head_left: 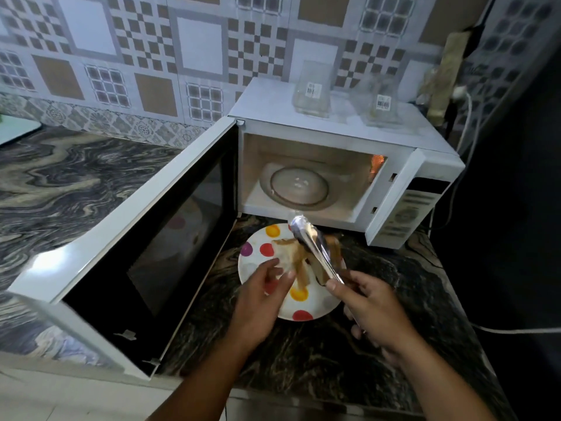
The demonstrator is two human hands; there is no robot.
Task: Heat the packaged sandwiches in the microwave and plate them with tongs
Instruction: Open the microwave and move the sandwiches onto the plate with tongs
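Over the spotted plate (306,311), my right hand (373,311) grips the tongs (315,250); my left hand (261,299), fingers loosely spread, touches the sandwich (288,253).

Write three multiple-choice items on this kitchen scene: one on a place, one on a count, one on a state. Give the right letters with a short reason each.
1. Where is the spotted plate?
A. On the turntable
B. On the counter before the microwave
C. On top of the microwave

2. How many clear glass containers stand on the microwave?
A. Two
B. Four
C. None

3. What state is the microwave door in?
A. Shut
C. Swung wide open
B. Taken off

Answers:
1 B: the plate lies on the dark counter, with sandwiches on it.
2 A: two containers show, each with a barcode label.
3 C: the door hangs open and the turntable sits bare.

The right hand grips the tongs; the left hand reaches over the plate.
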